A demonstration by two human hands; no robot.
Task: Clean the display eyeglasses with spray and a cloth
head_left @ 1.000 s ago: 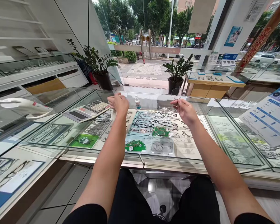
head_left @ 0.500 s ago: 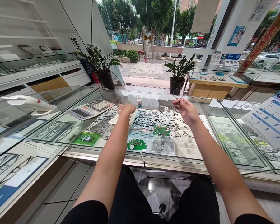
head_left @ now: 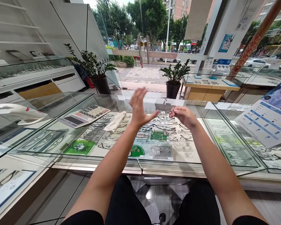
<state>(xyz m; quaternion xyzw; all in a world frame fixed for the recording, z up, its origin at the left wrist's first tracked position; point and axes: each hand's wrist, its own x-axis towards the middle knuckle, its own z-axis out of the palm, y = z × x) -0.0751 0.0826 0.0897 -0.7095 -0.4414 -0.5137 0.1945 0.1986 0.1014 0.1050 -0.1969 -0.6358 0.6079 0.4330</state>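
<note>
My right hand (head_left: 184,116) is closed in a pinch on a pair of clear-framed glasses (head_left: 165,107), held just above the glass counter (head_left: 201,137). My left hand (head_left: 139,107) is raised beside the glasses with its fingers spread and nothing in it, thumb close to the frame. A white cloth (head_left: 115,122) lies on the counter to the left of it. Under the glass, several rows of spectacle frames (head_left: 154,128) sit on display.
A calculator (head_left: 83,116) lies on the counter at the left. A white stand-like object (head_left: 16,112) sits on the far-left case. A price chart (head_left: 264,120) leans at the right. Potted plants (head_left: 173,76) stand beyond the counter by the glass shopfront.
My left hand let go of the white cloth, lifted off the counter and swung right towards the glasses, fingers now spread. The right hand lowered the glasses slightly. The view shifted a little.
</note>
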